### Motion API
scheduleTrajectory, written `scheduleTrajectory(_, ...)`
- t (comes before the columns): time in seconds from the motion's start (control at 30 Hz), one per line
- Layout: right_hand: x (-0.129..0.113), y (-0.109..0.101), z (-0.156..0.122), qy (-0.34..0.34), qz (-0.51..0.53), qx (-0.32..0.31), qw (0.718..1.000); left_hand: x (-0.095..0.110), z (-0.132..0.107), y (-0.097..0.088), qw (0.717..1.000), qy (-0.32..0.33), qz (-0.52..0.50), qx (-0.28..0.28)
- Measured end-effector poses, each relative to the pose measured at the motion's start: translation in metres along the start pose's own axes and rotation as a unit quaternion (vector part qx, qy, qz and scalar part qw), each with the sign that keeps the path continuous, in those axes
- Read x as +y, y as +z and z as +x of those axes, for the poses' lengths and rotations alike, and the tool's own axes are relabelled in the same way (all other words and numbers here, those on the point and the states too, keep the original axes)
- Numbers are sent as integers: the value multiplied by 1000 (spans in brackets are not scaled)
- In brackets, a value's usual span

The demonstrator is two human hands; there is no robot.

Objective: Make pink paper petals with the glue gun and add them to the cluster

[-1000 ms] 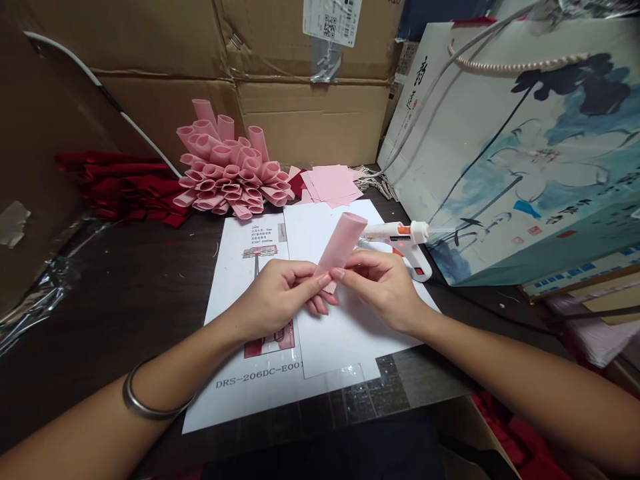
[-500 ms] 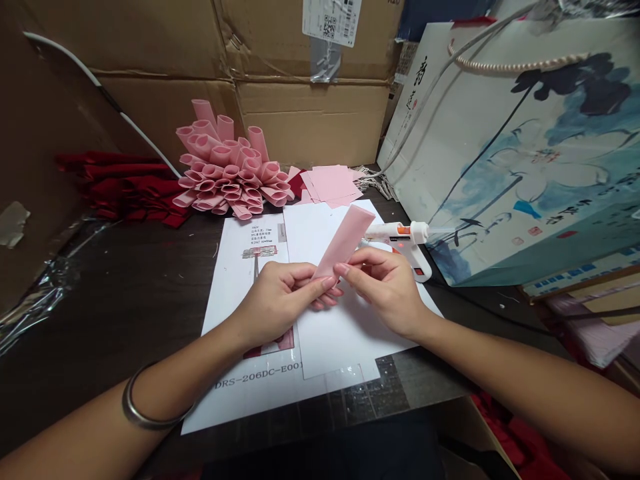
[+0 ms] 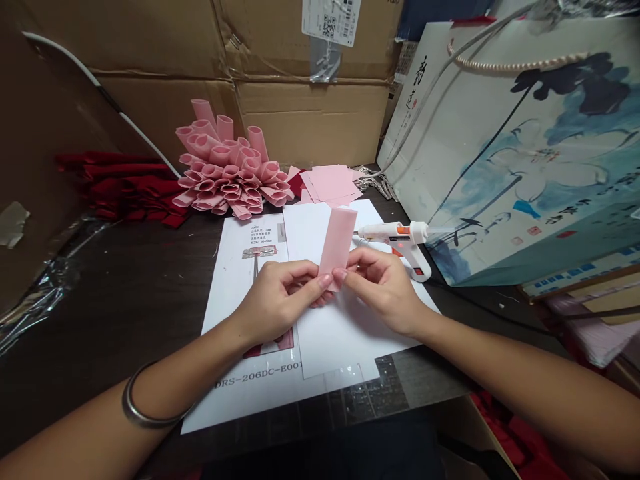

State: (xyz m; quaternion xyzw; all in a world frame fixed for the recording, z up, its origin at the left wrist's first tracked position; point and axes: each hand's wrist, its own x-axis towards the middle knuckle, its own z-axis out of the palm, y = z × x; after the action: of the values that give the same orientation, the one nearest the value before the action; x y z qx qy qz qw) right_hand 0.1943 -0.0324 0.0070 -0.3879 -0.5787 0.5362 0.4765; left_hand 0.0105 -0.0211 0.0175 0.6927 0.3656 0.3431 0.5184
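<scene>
A lotus-printed paper gift bag [image 3: 520, 147] stands at the right of the dark table [image 3: 100, 300], and a pink paper-tube flower [image 3: 225, 170] sits beyond a printed sheet [image 3: 240, 400] and white paper [image 3: 350, 347]. Both forearms reach inward, a metal bangle [image 3: 145, 407] on the left one. The left hand [image 3: 280, 300] and right hand [image 3: 380, 290] nearly meet, fingers curled, pinching the lower end of a pink paper strip [image 3: 338, 239] from either side. The strip stands upright over the white paper, just left of a hot glue gun [image 3: 400, 233].
</scene>
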Motion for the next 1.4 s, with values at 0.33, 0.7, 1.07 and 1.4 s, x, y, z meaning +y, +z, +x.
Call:
scheduleTrajectory(0.33,-1,-3,-3,-10,-93,-114,989,2,-2,-1,1000,10,19,-23)
scheduleTrajectory(0.7,-1,-2,-3,3,-132,-104,986,1,0,-1,985,75,69,138)
scheduleTrajectory(1.07,-5,-3,-2,15,-100,-108,989,3,2,-1,996,66,-2,61)
scheduleTrajectory(1.4,-7,-4,-1,38,-79,-107,990,1,2,0,994,54,9,94)
